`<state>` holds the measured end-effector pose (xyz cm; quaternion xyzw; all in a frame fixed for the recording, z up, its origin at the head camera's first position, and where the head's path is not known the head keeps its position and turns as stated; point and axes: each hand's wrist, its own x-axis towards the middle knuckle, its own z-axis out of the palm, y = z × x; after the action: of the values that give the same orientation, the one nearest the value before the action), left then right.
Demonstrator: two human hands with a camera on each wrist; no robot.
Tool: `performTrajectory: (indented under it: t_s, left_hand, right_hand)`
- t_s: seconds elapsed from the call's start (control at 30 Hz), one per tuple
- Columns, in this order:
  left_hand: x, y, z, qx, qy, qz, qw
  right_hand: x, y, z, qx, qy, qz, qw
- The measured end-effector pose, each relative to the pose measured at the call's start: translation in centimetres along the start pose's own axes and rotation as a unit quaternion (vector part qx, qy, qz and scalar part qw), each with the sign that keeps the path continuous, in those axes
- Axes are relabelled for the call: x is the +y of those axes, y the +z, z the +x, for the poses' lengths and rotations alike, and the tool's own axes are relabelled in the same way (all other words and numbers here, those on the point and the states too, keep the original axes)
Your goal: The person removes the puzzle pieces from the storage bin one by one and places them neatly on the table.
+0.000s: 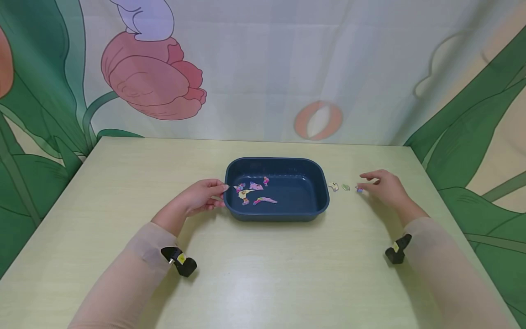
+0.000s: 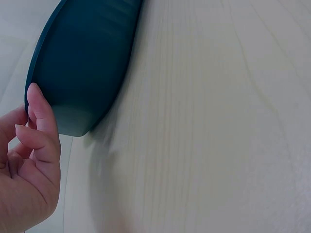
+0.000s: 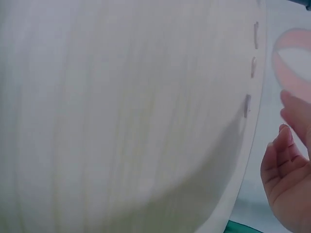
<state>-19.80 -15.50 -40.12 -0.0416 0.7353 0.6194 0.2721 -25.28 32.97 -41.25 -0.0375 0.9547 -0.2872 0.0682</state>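
A dark blue rectangular tray point(image 1: 279, 216) stands on the table, with several small colourful sticker-like cutouts point(image 1: 265, 200) lying flat in its left half. My left hand point(image 1: 202, 195) pinches the tray's left rim between thumb and fingers; the left wrist view shows these fingers point(image 2: 43, 114) at the tray wall point(image 2: 80, 68). To the right of the tray, three more cutouts lie in a row: a whitish one point(image 1: 334, 186), a green one point(image 1: 345, 187) and a purple-blue one point(image 1: 359, 188). Just above the purple-blue cutout point(image 3: 247, 106) hovers my right hand point(image 1: 383, 186), fingers loosely bent, apart from it and holding nothing.
The pale wood-grain table point(image 1: 263, 274) reaches back to a printed curtain point(image 1: 255, 73) with flowers and leaves. A small black camera sits on each wrist, the left one point(image 1: 179, 261) and the right one point(image 1: 397, 249), over light sleeves.
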Motion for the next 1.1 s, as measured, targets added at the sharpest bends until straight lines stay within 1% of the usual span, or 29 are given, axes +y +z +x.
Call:
performTrajectory:
  t_s: [0.07, 0.2, 0.33, 0.53, 0.73, 0.9, 0.97, 1.1]
  left_hand:
    - [0.0, 0.0, 0.0, 0.0, 0.0, -0.001, 1.0]
    - [0.1, 0.0, 0.0, -0.001, -0.001, -0.002, 1.0]
    - [0.1, 0.0, 0.1, 0.001, -0.003, -0.004, 1.0]
    - [0.1, 0.0, 0.0, 0.001, -0.003, -0.003, 1.0]
    - [0.1, -0.1, 0.0, -0.001, -0.003, -0.007, 1.0]
    - [0.0, -0.1, -0.1, -0.002, -0.001, -0.002, 1.0]
    - [0.0, -0.1, -0.1, -0.005, 0.001, -0.002, 1.0]
    - [-0.1, -0.1, 0.1, -0.007, 0.003, -0.002, 1.0]
  right_hand:
    - [-0.6, 0.0, -0.2, 0.002, 0.005, 0.029, 1.0]
    - [-2.7, 0.3, -0.6, -0.002, 0.02, 0.093, 0.995]
    - [-5.2, 0.9, -0.8, -0.008, -0.002, 0.148, 0.989]
    - [-8.2, 2.0, -0.8, -0.018, -0.049, 0.194, 0.98]
    - [-11.0, 3.5, -0.5, -0.041, -0.083, 0.227, 0.969]
    - [-13.3, 5.2, 0.5, -0.067, -0.121, 0.242, 0.96]
    - [-14.1, 6.0, 1.0, -0.075, -0.132, 0.236, 0.96]
    - [-15.5, 7.4, 2.0, -0.076, -0.139, 0.207, 0.965]
